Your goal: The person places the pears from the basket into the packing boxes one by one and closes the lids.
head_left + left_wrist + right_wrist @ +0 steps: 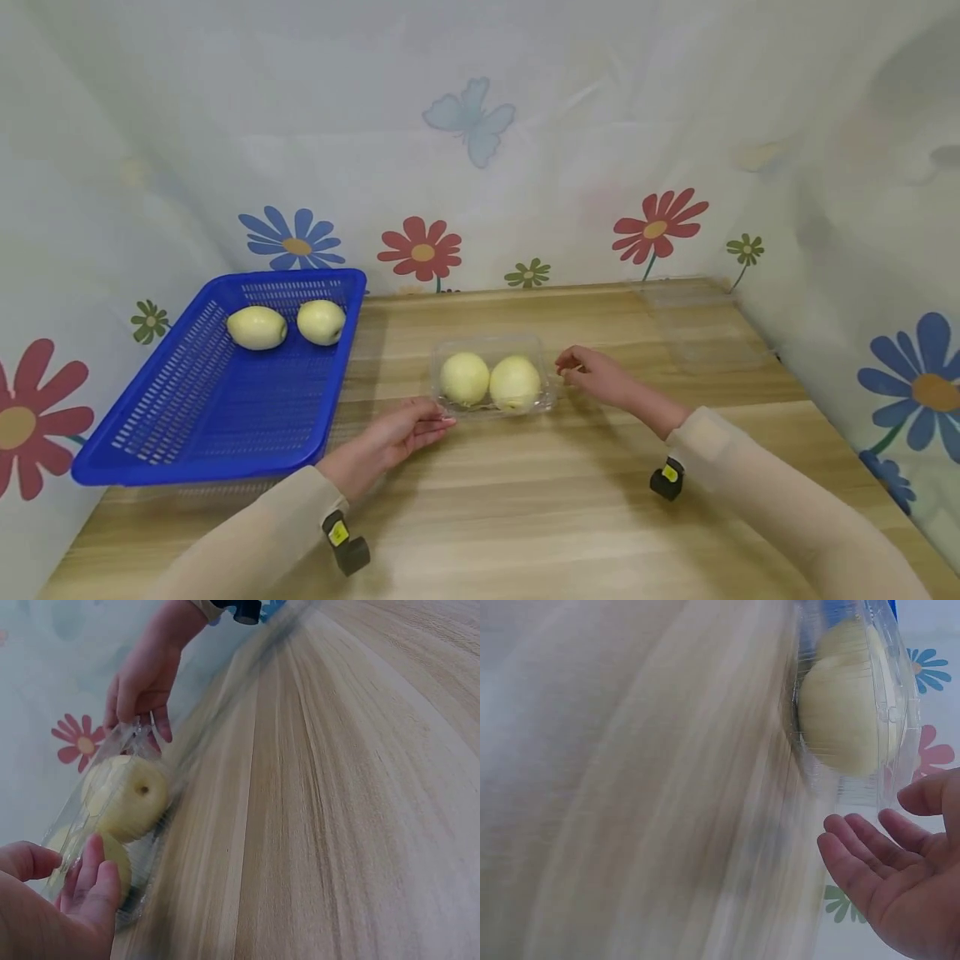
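A clear plastic clamshell box (491, 340) sits mid-table with two pale yellow fruits (515, 384) side by side inside; they look like pears. Its lid appears closed over them in the right wrist view. At the box's front left corner is my left hand (401, 435), its fingertips touching or very close to the edge and its thumb apart from the fingers (97, 874). My right hand (600, 379) is just off the box's right end, fingers relaxed and loosely bent. Nothing lies in the right palm (919, 889).
On the left stands a blue plastic basket (255, 400) holding two more pale yellow fruits (257, 327). Another clear plastic container (708, 329) lies at the table's back right. A flowered cloth backdrop (480, 200) rises behind the wooden table (510, 500).
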### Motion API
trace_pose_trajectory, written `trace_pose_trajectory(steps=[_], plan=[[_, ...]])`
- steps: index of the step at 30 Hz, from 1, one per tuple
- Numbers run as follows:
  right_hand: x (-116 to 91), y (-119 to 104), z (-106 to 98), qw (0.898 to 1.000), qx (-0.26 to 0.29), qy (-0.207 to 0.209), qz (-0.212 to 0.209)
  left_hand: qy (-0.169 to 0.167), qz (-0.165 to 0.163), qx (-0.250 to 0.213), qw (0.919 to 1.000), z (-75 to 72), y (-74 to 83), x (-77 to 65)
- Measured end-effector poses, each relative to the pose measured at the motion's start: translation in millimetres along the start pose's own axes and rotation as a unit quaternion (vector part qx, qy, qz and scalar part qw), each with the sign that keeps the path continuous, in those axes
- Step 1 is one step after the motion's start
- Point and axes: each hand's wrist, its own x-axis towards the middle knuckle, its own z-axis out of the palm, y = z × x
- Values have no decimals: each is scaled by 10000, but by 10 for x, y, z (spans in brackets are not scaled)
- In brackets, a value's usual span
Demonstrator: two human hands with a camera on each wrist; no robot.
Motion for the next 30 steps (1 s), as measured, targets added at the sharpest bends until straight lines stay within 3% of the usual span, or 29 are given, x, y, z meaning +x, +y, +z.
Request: trace_pose_trajectory(steps=[5, 10, 18, 24, 27, 30], plan=[[-77, -11, 23, 9949, 941, -82, 359, 27, 40, -11, 10000, -18, 12, -18], [-115, -48, 72, 9792, 1844, -162, 834, 111, 56, -39, 9999, -14, 10, -20], [-164, -46, 206, 9448, 3086, -343, 1046, 259, 52, -68, 9996, -11, 25, -19], [-224, 4, 301, 9085, 3992, -564, 1096, 314, -36, -92, 9995, 9, 13, -24], [-231, 21, 338, 8926, 4330, -644, 1081, 323, -34, -129, 9994, 8, 10, -31], [-234, 24, 362, 8830, 4527, -694, 1027, 326, -5, -166, 9993, -2, 14, -34]])
